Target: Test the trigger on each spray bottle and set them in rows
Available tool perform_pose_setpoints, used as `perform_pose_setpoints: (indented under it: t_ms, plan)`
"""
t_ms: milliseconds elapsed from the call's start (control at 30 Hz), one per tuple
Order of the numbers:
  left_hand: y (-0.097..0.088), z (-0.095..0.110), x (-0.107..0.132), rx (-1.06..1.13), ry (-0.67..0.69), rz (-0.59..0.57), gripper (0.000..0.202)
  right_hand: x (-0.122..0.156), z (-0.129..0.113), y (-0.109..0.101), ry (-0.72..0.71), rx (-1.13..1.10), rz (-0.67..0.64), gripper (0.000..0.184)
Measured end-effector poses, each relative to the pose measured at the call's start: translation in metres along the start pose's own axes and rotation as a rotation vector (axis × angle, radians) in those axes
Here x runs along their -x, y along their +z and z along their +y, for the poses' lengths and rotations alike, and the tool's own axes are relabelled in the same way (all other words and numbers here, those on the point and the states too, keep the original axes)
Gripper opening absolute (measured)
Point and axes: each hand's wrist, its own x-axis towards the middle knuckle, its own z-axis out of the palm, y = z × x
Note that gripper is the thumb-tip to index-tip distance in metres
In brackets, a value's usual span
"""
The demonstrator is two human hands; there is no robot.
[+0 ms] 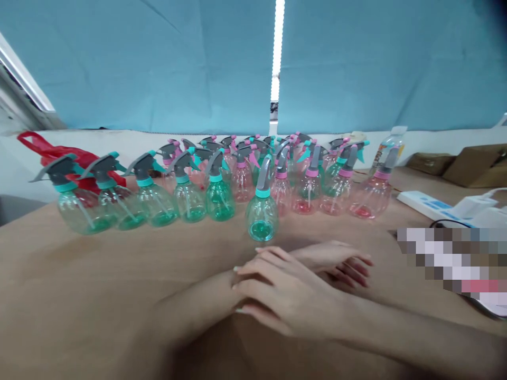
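My forearms cross on the brown table. My right hand (285, 290) lies over my left wrist, its fingers stretched out and slightly apart, with nothing in it. Beyond it my left hand (335, 258) reaches to the right, its fingers loosely bent and apart, also holding nothing. Just past the hands stands a clear green spray bottle (261, 216) with a turquoise collar and grey trigger head. Several green spray bottles (158, 203) line up to its left. On its right are several pink spray bottles (307, 192), with more crowded behind.
A red plastic bag (75, 158) lies at the back left. At the right are a labelled drink bottle (390, 145), a brown cardboard box (479, 166), a white power strip (425, 206) with plugs, and a flat pixelated object (455, 264). Blue sheeting (178, 63) covers the wall behind.
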Motion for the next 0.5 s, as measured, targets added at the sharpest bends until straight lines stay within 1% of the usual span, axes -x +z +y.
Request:
perform_pose_setpoints:
  t_ms: [33,67,100,167,233,300,400,467,500]
  plan:
    - [0.002,0.002,-0.008,0.057,-0.022,-0.087,0.024,-0.003,-0.002,0.007,-0.056,0.004,0.042,0.019]
    - [0.004,0.004,-0.016,0.106,-0.033,-0.139,0.022,-0.007,-0.004,0.014,-0.096,0.012,0.078,0.020]
    - [0.006,0.005,-0.024,0.150,-0.036,-0.174,0.022,-0.010,-0.005,0.020,-0.144,0.025,0.123,0.020]
    - [0.008,0.007,-0.037,0.200,-0.072,-0.233,0.025,-0.014,-0.006,0.028,-0.246,0.068,0.172,0.021]
    - [0.008,0.007,-0.047,0.238,-0.092,-0.269,0.030,-0.014,-0.004,0.031,-0.335,0.125,0.183,0.021]
    - [0.006,0.005,-0.053,0.271,-0.101,-0.289,0.033,-0.008,0.001,0.030,-0.395,0.179,0.185,0.019]
    - [0.003,0.000,-0.055,0.321,-0.106,-0.310,0.033,0.003,0.009,0.025,-0.441,0.228,0.171,0.018]
    - [0.001,-0.003,-0.053,0.345,-0.109,-0.314,0.031,0.006,0.008,0.023,-0.441,0.230,0.149,0.020]
    - [0.001,-0.003,-0.052,0.349,-0.113,-0.311,0.027,0.005,0.006,0.023,-0.443,0.225,0.142,0.021]
